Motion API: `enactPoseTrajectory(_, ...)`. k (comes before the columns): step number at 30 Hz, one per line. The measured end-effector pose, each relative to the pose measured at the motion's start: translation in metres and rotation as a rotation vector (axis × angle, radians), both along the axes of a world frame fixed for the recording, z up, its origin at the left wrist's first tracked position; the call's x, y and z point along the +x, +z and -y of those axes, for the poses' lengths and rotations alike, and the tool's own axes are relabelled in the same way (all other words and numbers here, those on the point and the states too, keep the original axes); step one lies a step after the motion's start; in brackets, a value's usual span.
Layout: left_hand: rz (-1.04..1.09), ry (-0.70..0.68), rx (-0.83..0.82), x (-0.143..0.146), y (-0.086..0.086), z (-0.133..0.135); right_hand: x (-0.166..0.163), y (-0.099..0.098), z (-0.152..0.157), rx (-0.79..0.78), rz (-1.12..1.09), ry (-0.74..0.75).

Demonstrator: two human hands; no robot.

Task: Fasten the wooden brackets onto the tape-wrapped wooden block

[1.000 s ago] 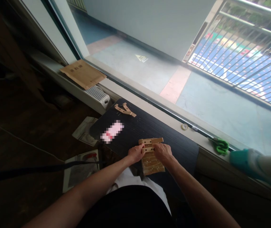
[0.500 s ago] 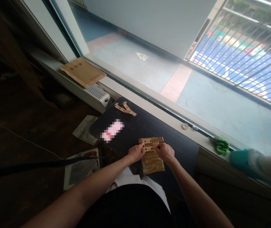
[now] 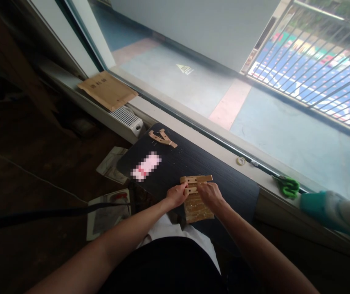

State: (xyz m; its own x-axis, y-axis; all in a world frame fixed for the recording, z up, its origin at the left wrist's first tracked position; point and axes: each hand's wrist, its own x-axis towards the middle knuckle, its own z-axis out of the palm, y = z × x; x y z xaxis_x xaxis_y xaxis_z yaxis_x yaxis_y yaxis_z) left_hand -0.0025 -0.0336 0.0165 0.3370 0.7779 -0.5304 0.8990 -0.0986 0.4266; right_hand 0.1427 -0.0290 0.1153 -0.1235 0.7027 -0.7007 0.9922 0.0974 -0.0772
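Note:
On a small black table (image 3: 224, 185) lies a clear bag of wooden parts (image 3: 197, 209). Across its far end sits a wooden bar with holes (image 3: 196, 179). A second, shorter wooden bar (image 3: 191, 190) is pinched between my two hands just behind it. My left hand (image 3: 176, 195) grips the bar's left end with closed fingers. My right hand (image 3: 209, 192) covers its right end, fingers curled. A Y-shaped wooden assembly (image 3: 162, 138) lies at the table's far left corner, and a blurred pink card (image 3: 146, 166) lies left of centre.
The table stands against a window sill holding green scissors (image 3: 286, 185), a small tape roll (image 3: 241, 161) and a teal-and-white bottle (image 3: 331, 208). A cardboard piece (image 3: 107, 90) rests on a white heater. Papers (image 3: 107, 214) and a dark strap lie on the floor at the left.
My right hand has slid left along the short wooden bar and now covers its right end. The view shifted slightly; the other parts have not moved.

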Motion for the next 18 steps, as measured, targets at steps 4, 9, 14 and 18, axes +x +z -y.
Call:
enactPoseTrajectory(4,-0.001,0.007,-0.001,0.001,0.001,0.0,0.008,-0.007,-0.001,0.006,0.076,-0.108)
enactPoseTrajectory(9,0.001,0.014,0.019,0.001,0.002,0.0,0.018,-0.009,0.002,-0.002,0.101,-0.181)
enactPoseTrajectory(14,0.009,0.006,0.025,0.0,0.002,-0.001,0.01,0.002,0.004,0.003,0.088,-0.096)
enactPoseTrajectory(18,0.01,0.006,0.013,0.0,0.001,0.0,0.001,0.007,0.003,-0.007,0.022,0.024)
